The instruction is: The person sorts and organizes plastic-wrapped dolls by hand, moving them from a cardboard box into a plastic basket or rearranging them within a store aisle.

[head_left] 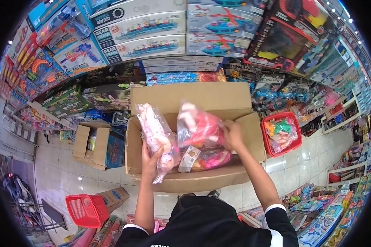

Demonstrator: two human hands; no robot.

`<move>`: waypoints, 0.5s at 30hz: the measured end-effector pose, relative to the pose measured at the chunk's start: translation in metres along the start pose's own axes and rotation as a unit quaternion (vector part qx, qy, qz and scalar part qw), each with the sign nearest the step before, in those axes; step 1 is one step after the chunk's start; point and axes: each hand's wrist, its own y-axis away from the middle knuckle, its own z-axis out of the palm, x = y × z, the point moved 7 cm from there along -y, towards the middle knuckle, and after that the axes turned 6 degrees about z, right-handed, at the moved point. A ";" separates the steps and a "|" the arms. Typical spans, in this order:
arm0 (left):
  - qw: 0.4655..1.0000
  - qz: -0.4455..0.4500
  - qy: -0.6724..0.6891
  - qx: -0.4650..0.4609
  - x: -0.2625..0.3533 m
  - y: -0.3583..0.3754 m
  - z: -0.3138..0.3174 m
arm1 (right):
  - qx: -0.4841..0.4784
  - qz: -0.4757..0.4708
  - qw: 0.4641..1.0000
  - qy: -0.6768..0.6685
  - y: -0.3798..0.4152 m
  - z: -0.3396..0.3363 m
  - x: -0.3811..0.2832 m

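My left hand point(151, 159) is closed around a doll in a clear plastic bag point(154, 129), white and pink, tilted over the left part of a large open cardboard box point(189, 183). A second bagged doll point(202, 125), in pinkish red and blurred by motion, hangs from my right hand point(233, 136), whose fingers grip the bag's right side. Below them in the box lies another plastic-bagged toy point(213, 159) with bright pink parts and a printed card point(190, 158). The bags hide much of the box's contents.
A red basket point(297, 144) with bagged toys stands right of the box. To the left is a smaller open carton point(82, 142); at lower left stands another red basket point(86, 210). Shelves of boxed toys point(152, 31) rise behind, and packaged toys point(317, 210) lie at lower right.
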 end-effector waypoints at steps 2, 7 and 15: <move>1.000 0.007 0.006 0.002 0.006 0.010 0.018 | 0.046 0.013 0.991 -0.123 0.008 -0.032 0.013; 0.999 0.019 -0.011 -0.039 0.005 0.028 0.072 | 0.027 0.120 0.787 -0.604 0.061 -0.094 0.036; 0.995 0.011 -0.028 -0.100 0.004 0.076 0.178 | 0.184 0.099 0.632 -0.746 0.161 -0.201 0.124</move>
